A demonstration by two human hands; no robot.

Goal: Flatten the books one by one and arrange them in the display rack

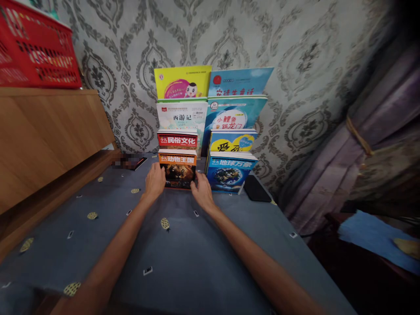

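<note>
A children's book with an orange top band and a lion's face on its cover stands upright at the front left of a tiered display. My left hand grips its left edge, and my right hand holds the lower right edge. Close to my right hand stands a blue book with a globe on it. Behind the lion book rise a red book, a white book and a yellow book. The right column holds a yellow-and-blue book, a teal book and a light blue book.
Everything stands on a table with a grey-blue patterned cloth, against a patterned wall. A black flat object lies right of the books. At left, a red basket rests on a wooden cabinet. A tied curtain hangs at right.
</note>
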